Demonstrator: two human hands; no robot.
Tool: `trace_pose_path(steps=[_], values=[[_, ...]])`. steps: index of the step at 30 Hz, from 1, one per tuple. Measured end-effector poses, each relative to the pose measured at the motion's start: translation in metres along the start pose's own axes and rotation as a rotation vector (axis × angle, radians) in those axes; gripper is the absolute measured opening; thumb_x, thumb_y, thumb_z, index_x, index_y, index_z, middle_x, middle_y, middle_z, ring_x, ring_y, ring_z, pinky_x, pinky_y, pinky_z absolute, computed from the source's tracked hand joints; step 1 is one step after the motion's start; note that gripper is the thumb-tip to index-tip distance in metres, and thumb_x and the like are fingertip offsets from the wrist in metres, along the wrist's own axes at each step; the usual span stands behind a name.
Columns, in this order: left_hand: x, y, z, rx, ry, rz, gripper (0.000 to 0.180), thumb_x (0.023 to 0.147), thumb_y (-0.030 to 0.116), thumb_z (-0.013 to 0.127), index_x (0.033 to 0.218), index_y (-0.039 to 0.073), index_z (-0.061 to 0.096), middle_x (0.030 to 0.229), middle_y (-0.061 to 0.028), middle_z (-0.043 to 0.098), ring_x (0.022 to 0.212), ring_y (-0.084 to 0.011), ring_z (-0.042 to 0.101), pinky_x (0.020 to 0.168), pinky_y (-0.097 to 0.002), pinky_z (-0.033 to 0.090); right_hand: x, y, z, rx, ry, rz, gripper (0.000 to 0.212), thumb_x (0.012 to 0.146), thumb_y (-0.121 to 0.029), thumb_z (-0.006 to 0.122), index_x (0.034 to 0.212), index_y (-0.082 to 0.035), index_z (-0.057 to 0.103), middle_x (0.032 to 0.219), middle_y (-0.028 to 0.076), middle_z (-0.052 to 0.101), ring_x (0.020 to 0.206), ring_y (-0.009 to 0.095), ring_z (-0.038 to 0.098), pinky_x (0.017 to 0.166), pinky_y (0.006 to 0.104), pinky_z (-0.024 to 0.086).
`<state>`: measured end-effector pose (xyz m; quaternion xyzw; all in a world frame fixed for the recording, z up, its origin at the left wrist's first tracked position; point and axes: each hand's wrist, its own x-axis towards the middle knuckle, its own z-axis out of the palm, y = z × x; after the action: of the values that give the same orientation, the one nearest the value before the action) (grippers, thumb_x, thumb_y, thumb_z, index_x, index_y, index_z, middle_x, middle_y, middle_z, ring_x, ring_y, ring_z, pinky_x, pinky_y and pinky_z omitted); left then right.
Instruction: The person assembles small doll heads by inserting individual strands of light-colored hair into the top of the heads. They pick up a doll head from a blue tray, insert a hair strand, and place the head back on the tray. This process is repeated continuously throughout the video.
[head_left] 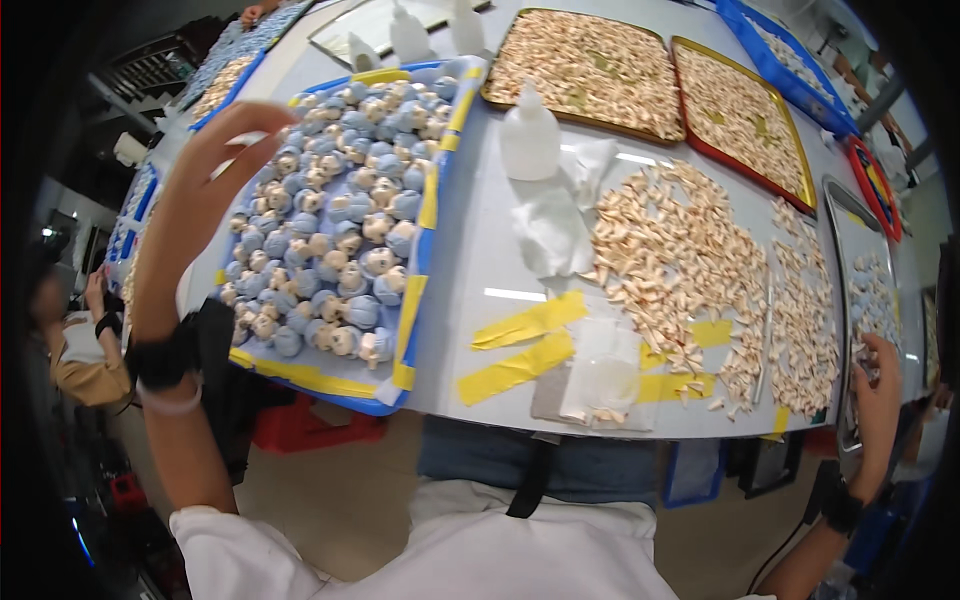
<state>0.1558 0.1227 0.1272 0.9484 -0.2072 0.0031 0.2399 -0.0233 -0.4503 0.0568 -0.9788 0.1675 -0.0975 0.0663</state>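
My left hand (225,150) hovers over the far left edge of a blue tray (414,300) edged with yellow tape. Its fingers are bent but apart, and nothing shows in them. Inside the tray lie many small doll heads (345,245), cream-faced with pale blue tops. At the far right, my right hand (880,385) is at the near part of a metal tray (836,215) that holds small pale blue pieces (872,295). The fingers there are curled, with a gap between thumb and forefinger; no held piece can be made out.
Loose cream pieces (670,250) are heaped on the table, right of a white squeeze bottle (530,140) and crumpled tissue (550,235). Two trays (585,70) (745,120) of similar pieces stand behind. Yellow tape strips (515,370) mark the front. Other people work at the left.
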Motion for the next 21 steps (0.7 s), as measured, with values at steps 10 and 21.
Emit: trace_pose_path(steps=[10, 21], values=[[0.058, -0.005, 0.053, 0.231, -0.151, 0.206, 0.039, 0.077, -0.004, 0.057, 0.113, 0.006, 0.045, 0.115, -0.0082, 0.044, 0.101, -0.0235, 0.048, 0.085, -0.0304, 0.042, -0.007, -0.044, -0.013, 0.213, 0.079, -0.181, 0.023, 0.075, 0.0, 0.052, 0.098, -0.002, 0.054, 0.097, 0.005, 0.053, 0.079, 0.013, 0.048, 0.065, 0.0241, 0.037], [-0.002, 0.008, 0.039, 0.032, -0.158, -0.009, 0.023, 0.073, -0.006, 0.053, 0.094, 0.003, 0.049, 0.093, -0.0029, 0.05, 0.085, -0.012, 0.048, 0.073, -0.0228, 0.04, 0.035, -0.132, 0.011, 0.412, -0.089, -0.388, 0.017, 0.071, -0.005, 0.058, 0.088, -0.003, 0.057, 0.085, 0.008, 0.056, 0.076, 0.018, 0.053, 0.065, 0.0277, 0.04]])
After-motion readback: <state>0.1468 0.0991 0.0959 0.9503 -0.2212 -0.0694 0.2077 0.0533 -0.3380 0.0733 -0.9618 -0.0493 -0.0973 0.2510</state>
